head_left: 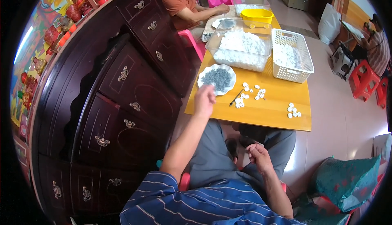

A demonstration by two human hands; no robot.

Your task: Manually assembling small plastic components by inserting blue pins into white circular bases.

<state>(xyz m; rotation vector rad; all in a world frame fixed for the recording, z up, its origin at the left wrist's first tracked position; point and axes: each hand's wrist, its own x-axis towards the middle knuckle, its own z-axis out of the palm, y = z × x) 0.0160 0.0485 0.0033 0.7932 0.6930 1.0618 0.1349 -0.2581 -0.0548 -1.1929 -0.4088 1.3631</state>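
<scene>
My left hand [205,99] is at the near left edge of a white scalloped plate [199,82], its fingers curled together. The plate holds a heap of small dark grey pieces [217,79]. Above my lap is my right hand [259,156], thumb and fingers pinched; anything between them is too small to make out. Several small white oval plastic pieces [260,94] lie in loose groups on the yellow wooden table [273,116]. A thin dark tool [236,97] rests beside one group. More white pieces [293,110] sit near the right corner.
Beyond the plate stand a clear bin [241,63] and a white perforated basket [295,74], both with white pieces. A yellow tub [257,16] is farther back. A dark cabinet [118,90] flanks my left. Another person [181,6] sits at the table's far left side.
</scene>
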